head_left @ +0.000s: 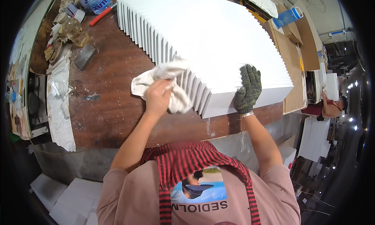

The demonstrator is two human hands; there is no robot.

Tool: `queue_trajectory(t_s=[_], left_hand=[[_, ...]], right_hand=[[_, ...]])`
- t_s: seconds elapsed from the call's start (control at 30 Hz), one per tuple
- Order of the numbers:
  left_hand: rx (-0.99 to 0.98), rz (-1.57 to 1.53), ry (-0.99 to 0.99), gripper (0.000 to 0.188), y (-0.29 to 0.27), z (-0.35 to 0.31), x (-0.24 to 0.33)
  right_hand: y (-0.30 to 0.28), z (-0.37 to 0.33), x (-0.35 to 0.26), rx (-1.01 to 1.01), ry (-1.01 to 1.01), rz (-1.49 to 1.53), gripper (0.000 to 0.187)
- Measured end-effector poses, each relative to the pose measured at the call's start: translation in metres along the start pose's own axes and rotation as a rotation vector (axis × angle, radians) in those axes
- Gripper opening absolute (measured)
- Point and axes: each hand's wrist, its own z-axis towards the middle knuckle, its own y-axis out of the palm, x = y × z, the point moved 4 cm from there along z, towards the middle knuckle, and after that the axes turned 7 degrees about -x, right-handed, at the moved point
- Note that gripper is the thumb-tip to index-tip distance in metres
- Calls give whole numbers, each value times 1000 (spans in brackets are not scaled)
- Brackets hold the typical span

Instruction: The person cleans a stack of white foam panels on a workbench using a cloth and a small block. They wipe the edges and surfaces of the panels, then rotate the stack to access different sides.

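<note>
A large white block of stacked boards point(203, 33) with stepped, sawtooth edges lies on the brown table point(105, 103). My bare left hand point(158, 96) grips a cream-white cloth point(146, 81) against the stepped left edge of the stack, near its front corner. Part of the cloth is blurred and hides some of the steps. In a dark grey-green knitted glove, my right hand point(249, 89) lies on the stack's near right part, fingers stretched out over the top and palm heel at the front edge.
On the table's left lie a grey rectangular block point(85, 57), a red-handled tool point(102, 16) and a clear plastic bottle point(97, 1). A blue bottle point(288, 17) and cardboard point(287, 68) are at the right. Farther right, another person point(326, 109) is at work.
</note>
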Motion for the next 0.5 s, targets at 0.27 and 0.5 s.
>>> queue_trajectory(t_s=[0.27, 0.5], left_hand=[[253, 158, 133, 12, 2, 41, 18], [278, 179, 181, 14, 0, 50, 11]], right_hand=[[-3, -2, -2, 9, -17, -7, 66], [-1, -3, 0, 9, 6, 1, 63]])
